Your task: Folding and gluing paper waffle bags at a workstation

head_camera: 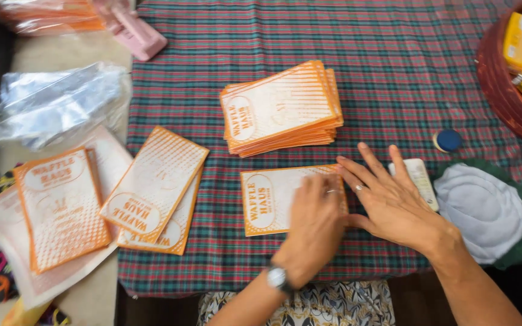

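Our left hand (314, 226) and right hand (388, 202) press flat, open-palmed, gripping nothing, on the orange paper sleeve (270, 199) at table centre. Sliding it toward 12 o'clock could topple the sleeve stack (280, 108).

The left hand (312, 226) lies palm down with its fingers held together and slightly curled, a ring on one finger and a watch on the wrist. The right hand (388, 202) lies flat beside it, fingers spread and pointing up and left, with a ring showing. Both forearms are bare and reach in from the bottom edge of the view.
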